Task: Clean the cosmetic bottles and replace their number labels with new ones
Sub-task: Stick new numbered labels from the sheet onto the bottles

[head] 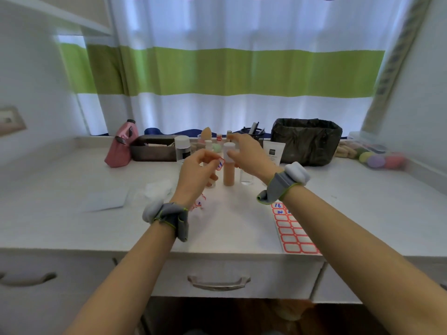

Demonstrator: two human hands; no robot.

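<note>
label sheet [294, 232]: "16", "22" | held label [220, 164]: digits unclear

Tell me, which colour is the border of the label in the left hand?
Red, around the white label the left hand pinches; head view.

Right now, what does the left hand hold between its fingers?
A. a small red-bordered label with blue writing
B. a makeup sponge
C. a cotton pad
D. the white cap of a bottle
A: the left hand pinches a small red-bordered label with blue writing beside the tan bottle, which the right hand reaches for.
</note>
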